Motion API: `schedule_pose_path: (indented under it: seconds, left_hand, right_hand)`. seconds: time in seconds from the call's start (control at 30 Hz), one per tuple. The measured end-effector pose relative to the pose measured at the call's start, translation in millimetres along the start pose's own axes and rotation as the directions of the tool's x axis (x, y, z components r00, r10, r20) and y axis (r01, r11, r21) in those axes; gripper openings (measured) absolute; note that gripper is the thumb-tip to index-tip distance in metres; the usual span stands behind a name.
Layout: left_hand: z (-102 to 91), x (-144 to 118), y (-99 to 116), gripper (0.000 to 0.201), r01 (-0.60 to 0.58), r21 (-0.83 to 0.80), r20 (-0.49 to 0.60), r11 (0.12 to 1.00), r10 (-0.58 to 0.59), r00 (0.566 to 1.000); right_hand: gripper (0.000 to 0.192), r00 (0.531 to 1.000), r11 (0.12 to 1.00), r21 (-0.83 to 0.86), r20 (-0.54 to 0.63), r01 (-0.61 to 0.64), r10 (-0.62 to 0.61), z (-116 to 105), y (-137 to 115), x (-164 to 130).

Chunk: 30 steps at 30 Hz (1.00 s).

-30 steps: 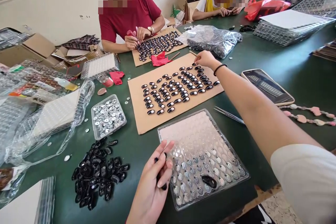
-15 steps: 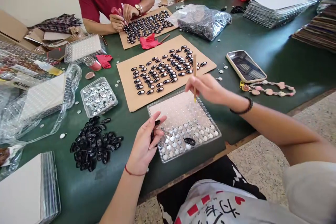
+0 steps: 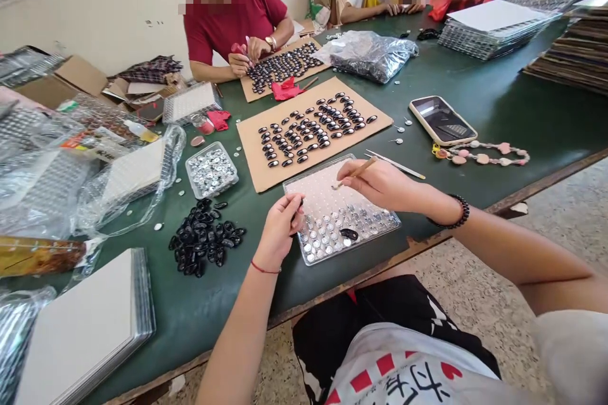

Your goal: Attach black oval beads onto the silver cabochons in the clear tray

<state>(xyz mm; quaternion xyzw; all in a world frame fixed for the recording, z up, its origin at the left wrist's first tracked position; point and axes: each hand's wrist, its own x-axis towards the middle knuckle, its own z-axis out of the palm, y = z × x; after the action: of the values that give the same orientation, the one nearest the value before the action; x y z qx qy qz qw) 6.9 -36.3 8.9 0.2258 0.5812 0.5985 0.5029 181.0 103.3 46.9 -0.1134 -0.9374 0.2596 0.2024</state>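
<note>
Green worktop [image 3: 498,107] before us: our right hand [image 3: 380,182] pinches a thin wooden stick [image 3: 354,173] in its fingers, tip over the clear blister tray [image 3: 327,199] at the near edge. Our left hand [image 3: 280,228] closes on a black oval piece [image 3: 298,205] at the tray's left rim, with loose black pieces [image 3: 204,243] heaped just beside and a cardboard sheet [image 3: 256,171] of finished ones beyond.

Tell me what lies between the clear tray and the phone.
In the head view, tweezers lie on the green table between the clear tray and the phone.
</note>
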Motion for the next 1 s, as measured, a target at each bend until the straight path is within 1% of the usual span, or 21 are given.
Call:
schedule_pose_path:
  seconds: [0.03, 0.1, 0.17, 0.27, 0.37, 0.47, 0.57, 0.63, 0.7, 0.83, 0.93, 1.0]
  left_hand:
    - [-1.3, 1, -1, 0.025, -0.040, 0.054, -0.047, 0.998, 0.042, 0.998]
    - [-3.6, 2, -4, 0.027, -0.115, 0.188, -0.140, 0.975, 0.142, 0.980]
    - [-4.5, 2, -6, 0.029, -0.158, 0.319, -0.177, 0.934, 0.222, 0.959]
    - [-2.4, 3, -8, 0.037, -0.159, 0.474, -0.141, 0.866, 0.252, 0.957]
    - [1.9, 3, -10, 0.047, -0.144, 0.597, -0.123, 0.789, 0.267, 0.956]
    - [4.5, 4, -10, 0.042, -0.167, 0.649, -0.112, 0.743, 0.310, 0.944]
    - [4.3, 3, -8, 0.037, -0.171, 0.653, -0.116, 0.738, 0.321, 0.940]
    - [3.7, 1, -6, 0.035, -0.171, 0.678, -0.117, 0.715, 0.335, 0.935]
    - [3.4, -1, -5, 0.034, -0.181, 0.712, -0.101, 0.678, 0.354, 0.930]
    - [4.5, -5, -4, 0.035, -0.200, 0.753, -0.066, 0.626, 0.375, 0.925]
    - [5.3, -7, -5, 0.032, -0.226, 0.797, -0.056, 0.561, 0.441, 0.896]
    - [4.8, -8, -6, 0.029, -0.233, 0.835, -0.048, 0.499, 0.488, 0.872]
  right_hand:
    - [0.029, 1.000, 1.000, -0.008, -0.010, 0.025, -0.025, -1, -4, 6]
    - [0.028, 0.998, 0.998, -0.026, -0.021, 0.063, -0.064, 2, -8, 18]
    - [0.028, 0.995, 0.994, -0.039, -0.007, 0.103, -0.103, 10, -9, 26]
    - [0.028, 0.985, 0.982, -0.072, 0.027, 0.172, -0.170, 27, -4, 30]
    - [0.027, 0.974, 0.966, -0.122, 0.010, 0.227, -0.227, 40, 1, 25]
    - [0.027, 0.961, 0.947, -0.169, -0.006, 0.273, -0.277, 47, 0, 19]
    - [0.027, 0.951, 0.934, -0.192, -0.013, 0.301, -0.309, 50, -3, 16]
    - [0.027, 0.949, 0.935, -0.184, -0.028, 0.303, -0.314, 52, -5, 14]
    - [0.025, 0.954, 0.948, -0.153, -0.065, 0.281, -0.293, 54, -5, 13]
    - [0.021, 0.964, 0.982, -0.062, -0.191, 0.179, -0.187, 58, -3, 10]
    - [0.018, 0.954, 0.991, -0.050, -0.269, 0.123, -0.132, 62, -2, 8]
    - [0.017, 0.954, 0.992, -0.056, -0.272, 0.117, -0.128, 64, -1, 8]
